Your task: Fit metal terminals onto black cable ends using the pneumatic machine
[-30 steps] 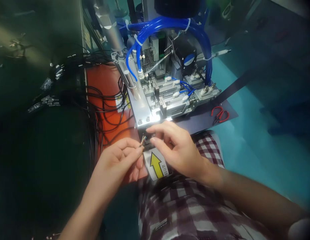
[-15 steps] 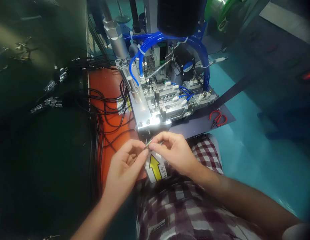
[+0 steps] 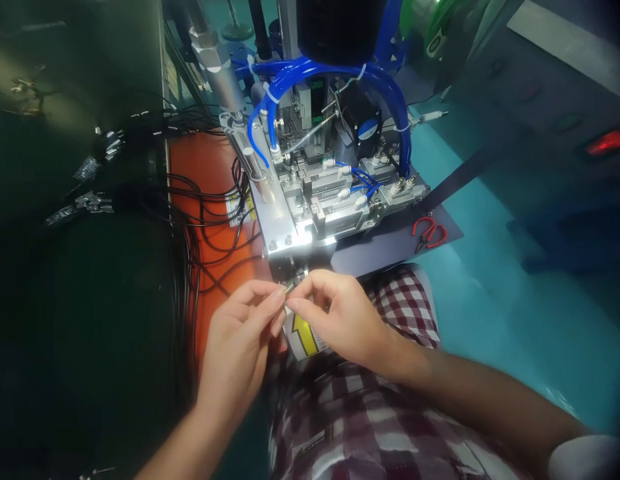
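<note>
My left hand [image 3: 247, 320] is closed in a pinch, thumb against index finger. A thin green wire [image 3: 289, 289] shows at its fingertips, mostly covered. My right hand [image 3: 335, 313] is pinched too, its fingertips meeting the left ones at the same wire; exactly how each finger grips it is hidden. Just beyond the fingertips is the front of a metal machine [image 3: 285, 233], with a small dark fixture below its bright plate. Under the hands lies a white label with a yellow arrow [image 3: 304, 335], partly covered by my right hand.
Black cables [image 3: 190, 260] run across an orange surface [image 3: 215, 267] on the left, with metal connector ends [image 3: 95, 202] on a dark bench. Red-handled pliers [image 3: 429, 233] lie on the machine's base at right. Blue air tubes [image 3: 335, 70] arch over the machine. A red light [image 3: 607, 143] glows far right.
The view has shifted slightly, moving the machine left and up in the picture. My left fingers have closed further over the wire, leaving less of it showing. Both hands stay together.
</note>
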{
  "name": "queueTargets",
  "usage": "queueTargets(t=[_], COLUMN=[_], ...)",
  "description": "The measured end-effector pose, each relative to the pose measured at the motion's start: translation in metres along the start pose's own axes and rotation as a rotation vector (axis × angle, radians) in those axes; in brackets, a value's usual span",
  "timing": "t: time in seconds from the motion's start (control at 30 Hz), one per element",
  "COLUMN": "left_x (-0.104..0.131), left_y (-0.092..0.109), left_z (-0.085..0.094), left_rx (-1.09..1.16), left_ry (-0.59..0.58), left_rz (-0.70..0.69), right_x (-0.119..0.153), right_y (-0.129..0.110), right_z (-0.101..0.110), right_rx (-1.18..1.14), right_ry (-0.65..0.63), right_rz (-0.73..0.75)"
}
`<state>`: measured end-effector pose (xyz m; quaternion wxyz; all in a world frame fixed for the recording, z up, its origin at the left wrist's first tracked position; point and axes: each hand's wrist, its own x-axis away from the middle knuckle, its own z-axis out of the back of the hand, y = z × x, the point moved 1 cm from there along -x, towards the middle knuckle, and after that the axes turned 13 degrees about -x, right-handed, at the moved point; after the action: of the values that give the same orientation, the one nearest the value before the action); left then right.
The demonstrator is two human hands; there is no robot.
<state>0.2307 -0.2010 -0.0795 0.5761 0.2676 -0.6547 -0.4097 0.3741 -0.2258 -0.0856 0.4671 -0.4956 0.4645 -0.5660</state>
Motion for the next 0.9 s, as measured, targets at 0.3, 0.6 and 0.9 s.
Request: queueTargets(t=[0.3,0.6,0.9], left_x=[-0.006,-0.009,-0.007], left_y=[0.004,0.002,0.003], left_z=[0.002,0.002,0.009], left_rx=[-0.026,-0.077,-0.097], left_ry=[0.024,-0.007,-0.052], left_rz=[0.05,0.045,0.052], right_x=[-0.008,-0.017,-0.021], right_y=[0.004,0.009,0.008], right_z=[0.009,0.011,0.012], right_rx=[-0.041,-0.317,-0.496], right_ry=[-0.096,-0.087,-0.228], right_rz=[-0.042,-0.132,-0.228])
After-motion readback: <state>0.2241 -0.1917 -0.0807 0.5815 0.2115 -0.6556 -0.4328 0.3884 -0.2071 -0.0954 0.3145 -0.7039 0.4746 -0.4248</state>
